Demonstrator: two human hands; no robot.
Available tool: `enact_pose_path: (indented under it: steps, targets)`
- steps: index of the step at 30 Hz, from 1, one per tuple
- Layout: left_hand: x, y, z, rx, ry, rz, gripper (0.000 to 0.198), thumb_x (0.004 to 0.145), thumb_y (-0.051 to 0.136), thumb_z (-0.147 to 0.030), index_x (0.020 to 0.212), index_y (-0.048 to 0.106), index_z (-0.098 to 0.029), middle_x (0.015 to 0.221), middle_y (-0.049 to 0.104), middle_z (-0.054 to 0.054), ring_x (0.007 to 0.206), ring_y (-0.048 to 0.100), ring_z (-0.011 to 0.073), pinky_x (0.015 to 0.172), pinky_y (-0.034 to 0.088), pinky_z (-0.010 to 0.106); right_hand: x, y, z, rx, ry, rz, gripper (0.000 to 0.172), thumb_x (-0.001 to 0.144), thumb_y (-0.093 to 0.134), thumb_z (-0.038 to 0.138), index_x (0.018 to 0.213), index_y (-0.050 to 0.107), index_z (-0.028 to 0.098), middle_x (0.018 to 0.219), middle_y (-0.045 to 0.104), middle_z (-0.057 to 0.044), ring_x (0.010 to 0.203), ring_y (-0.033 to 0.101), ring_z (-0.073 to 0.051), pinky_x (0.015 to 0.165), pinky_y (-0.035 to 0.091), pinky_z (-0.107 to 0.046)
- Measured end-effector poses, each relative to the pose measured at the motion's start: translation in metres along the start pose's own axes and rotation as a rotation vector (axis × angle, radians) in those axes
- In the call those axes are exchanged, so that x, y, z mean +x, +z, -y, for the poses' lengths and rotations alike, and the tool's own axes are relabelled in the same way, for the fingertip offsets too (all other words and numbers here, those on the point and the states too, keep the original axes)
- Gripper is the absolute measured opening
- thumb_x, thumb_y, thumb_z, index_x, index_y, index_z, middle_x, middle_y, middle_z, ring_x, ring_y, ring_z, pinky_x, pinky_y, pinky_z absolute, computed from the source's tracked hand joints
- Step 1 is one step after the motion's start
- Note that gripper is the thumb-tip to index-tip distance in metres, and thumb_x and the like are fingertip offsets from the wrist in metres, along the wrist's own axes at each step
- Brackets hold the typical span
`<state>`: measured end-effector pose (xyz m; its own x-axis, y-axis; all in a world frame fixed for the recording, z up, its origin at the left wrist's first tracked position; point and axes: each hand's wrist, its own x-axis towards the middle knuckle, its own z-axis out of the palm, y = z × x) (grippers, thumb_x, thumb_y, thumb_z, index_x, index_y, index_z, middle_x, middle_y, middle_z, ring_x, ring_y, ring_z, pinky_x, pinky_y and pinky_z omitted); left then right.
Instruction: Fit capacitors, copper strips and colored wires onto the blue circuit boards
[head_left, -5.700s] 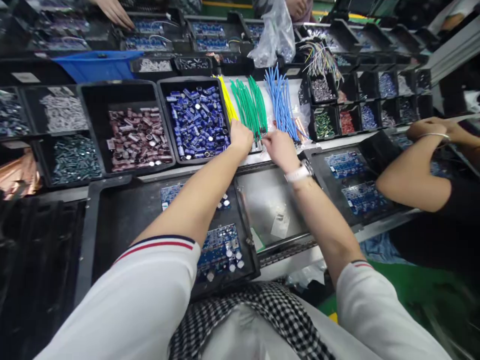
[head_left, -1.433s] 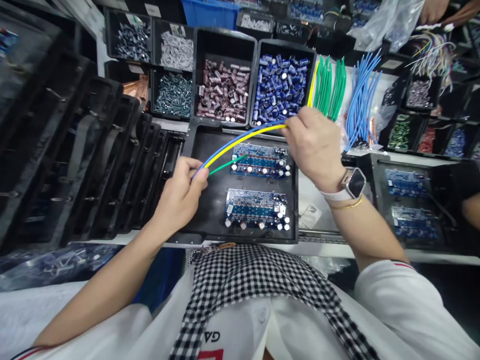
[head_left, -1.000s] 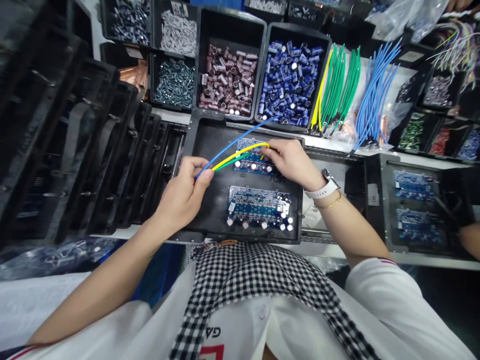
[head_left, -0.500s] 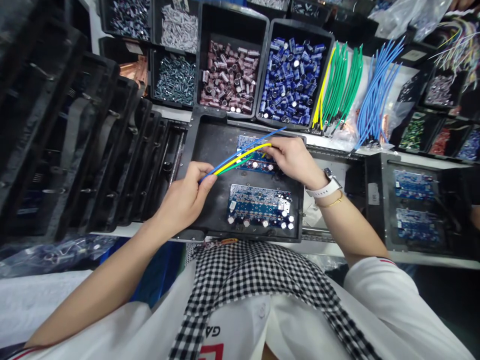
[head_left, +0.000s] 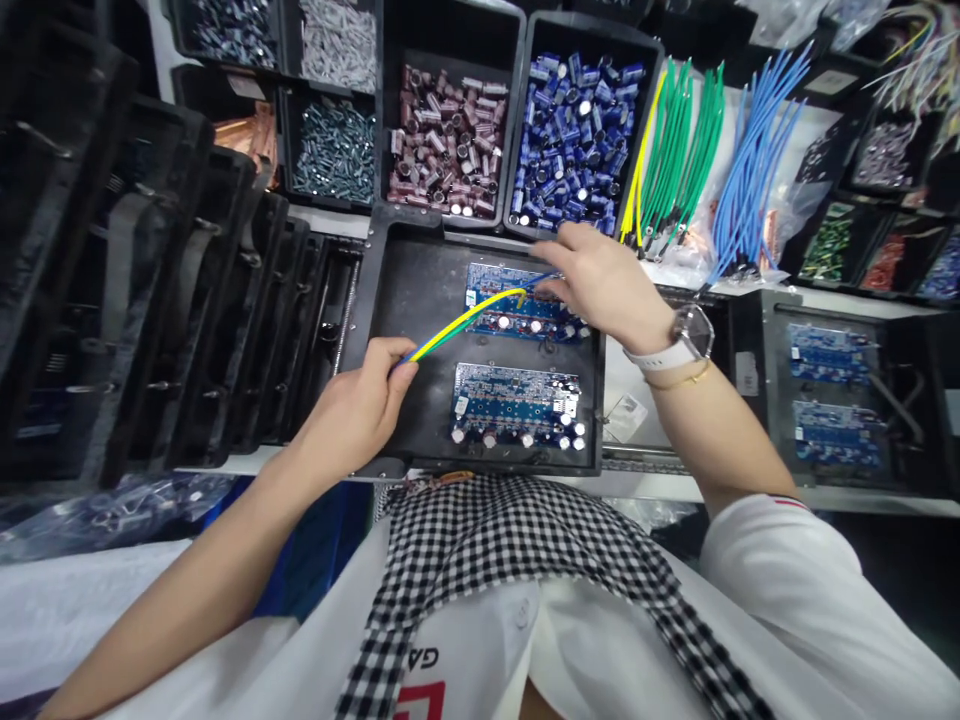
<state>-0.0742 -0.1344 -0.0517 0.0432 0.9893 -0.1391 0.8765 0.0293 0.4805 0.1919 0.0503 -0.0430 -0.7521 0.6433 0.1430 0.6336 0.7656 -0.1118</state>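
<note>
- Black tray (head_left: 409, 300), centre: it is holding two blue circuit boards; the far board (head_left: 517, 312) is receiving wires.
- My left hand (head_left: 352, 415), at 7 o'clock of that board, is pinching the yellow and green wires (head_left: 461, 322); I am judging that keeping them taut helps.
- My right hand (head_left: 607, 285), fingertips closing on a blue wire end (head_left: 541, 279), is working at the board's 12 o'clock edge; steady seating matters.
- Bins at 12 o'clock are holding maroon capacitors (head_left: 446, 140) and blue capacitors (head_left: 574, 140).

The left hand (head_left: 356, 415) is held low and near, left of centre, with the bare forearm stretched back toward the near left corner; its thumb and forefinger are pinched together. The right hand (head_left: 604, 285) is extended farther out, palm down, fingers curled and pointed left, fingertips drawn close. A watch is worn on the right wrist, and the right forearm is angled back to the near right.
</note>
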Motion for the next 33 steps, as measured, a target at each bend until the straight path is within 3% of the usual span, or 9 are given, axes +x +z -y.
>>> enact_pose_path:
  steps: [4, 8, 10, 16, 21, 24, 26, 30, 33]
  targets:
    - [-0.006, 0.004, -0.003, 0.021, 0.130, -0.043, 0.040, 0.102, 0.027, -0.029, 0.131, 0.047, -0.009, 0.099, 0.065, 0.011, 0.089, 0.066, 0.0238, 0.084, 0.053, 0.037, 0.003, 0.004, -0.003, 0.046, -0.023, -0.005, 0.027, 0.101, 0.042, 0.029, 0.100, 0.068, 0.020, 0.092, 0.064, -0.010, 0.097, 0.059, -0.028, 0.084, 0.046, -0.045]
    - [-0.012, 0.014, -0.011, 0.115, 0.266, -0.102, 0.044, 0.100, 0.026, -0.019, 0.133, 0.049, -0.002, 0.099, 0.066, 0.013, 0.104, 0.062, 0.0255, 0.117, 0.034, 0.051, -0.006, 0.004, 0.001, 0.223, -0.011, 0.040, 0.028, 0.101, 0.045, 0.033, 0.088, 0.066, 0.020, 0.084, 0.064, -0.006, 0.083, 0.059, -0.021, 0.078, 0.043, -0.036]
    - [-0.013, 0.018, -0.014, 0.200, 0.271, -0.121, 0.045, 0.100, 0.029, -0.018, 0.132, 0.052, 0.003, 0.097, 0.067, 0.014, 0.100, 0.062, 0.0258, 0.122, 0.025, 0.053, -0.009, 0.006, 0.001, 0.283, 0.007, 0.068, 0.030, 0.101, 0.046, 0.033, 0.081, 0.064, 0.019, 0.079, 0.063, -0.004, 0.077, 0.058, -0.019, 0.074, 0.040, -0.033]
    - [-0.007, 0.016, -0.017, 0.343, 0.190, -0.181, 0.048, 0.100, 0.032, -0.020, 0.136, 0.053, 0.004, 0.099, 0.068, 0.016, 0.098, 0.062, 0.0276, 0.123, 0.019, 0.056, -0.010, 0.015, -0.006, 0.332, 0.021, 0.090, 0.033, 0.100, 0.048, 0.034, 0.073, 0.060, 0.019, 0.074, 0.059, -0.003, 0.072, 0.055, -0.017, 0.071, 0.037, -0.031]
    - [-0.007, 0.016, -0.013, 0.315, 0.155, -0.204, 0.045, 0.101, 0.035, -0.023, 0.133, 0.060, -0.003, 0.115, 0.068, 0.018, 0.125, 0.055, 0.0316, 0.124, 0.003, 0.061, -0.011, 0.012, -0.001, 0.270, -0.047, 0.133, 0.034, 0.102, 0.042, 0.036, 0.092, 0.068, 0.017, 0.085, 0.065, -0.008, 0.083, 0.060, -0.022, 0.078, 0.045, -0.035]
    - [-0.012, 0.016, -0.011, 0.299, 0.118, -0.238, 0.041, 0.100, 0.039, -0.024, 0.130, 0.063, -0.009, 0.143, 0.054, 0.019, 0.145, 0.035, 0.0347, 0.123, 0.002, 0.062, -0.012, 0.005, 0.019, 0.180, -0.083, 0.079, 0.050, 0.099, 0.047, 0.048, 0.131, 0.059, 0.012, 0.124, 0.063, -0.018, 0.115, 0.058, -0.031, 0.098, 0.045, -0.045]
    - [-0.014, 0.015, -0.010, 0.306, 0.100, -0.238, 0.042, 0.100, 0.039, -0.025, 0.132, 0.062, -0.011, 0.155, 0.041, 0.018, 0.150, 0.024, 0.0355, 0.123, 0.003, 0.062, -0.012, 0.006, 0.041, 0.163, -0.148, 0.027, 0.073, 0.093, 0.052, 0.057, 0.150, 0.040, 0.012, 0.152, 0.043, -0.020, 0.138, 0.042, -0.035, 0.111, 0.038, -0.048]
    - [-0.013, 0.012, -0.014, 0.319, 0.084, -0.247, 0.057, 0.101, 0.037, -0.035, 0.151, 0.041, -0.007, 0.160, 0.027, 0.022, 0.153, 0.014, 0.0368, 0.122, 0.007, 0.062, -0.011, 0.026, 0.086, 0.128, -0.233, 0.032, 0.067, 0.097, 0.047, 0.054, 0.152, 0.037, 0.018, 0.159, 0.036, -0.015, 0.147, 0.031, -0.034, 0.120, 0.026, -0.051]
    - [-0.008, 0.014, -0.022, 0.361, 0.121, -0.189, 0.068, 0.101, 0.033, -0.042, 0.158, 0.026, -0.005, 0.160, 0.028, 0.023, 0.152, 0.016, 0.0366, 0.123, 0.003, 0.061, -0.006, 0.039, 0.089, 0.107, -0.208, -0.035, 0.063, 0.098, 0.046, 0.053, 0.150, 0.040, 0.018, 0.156, 0.042, -0.013, 0.146, 0.033, -0.033, 0.121, 0.025, -0.052]
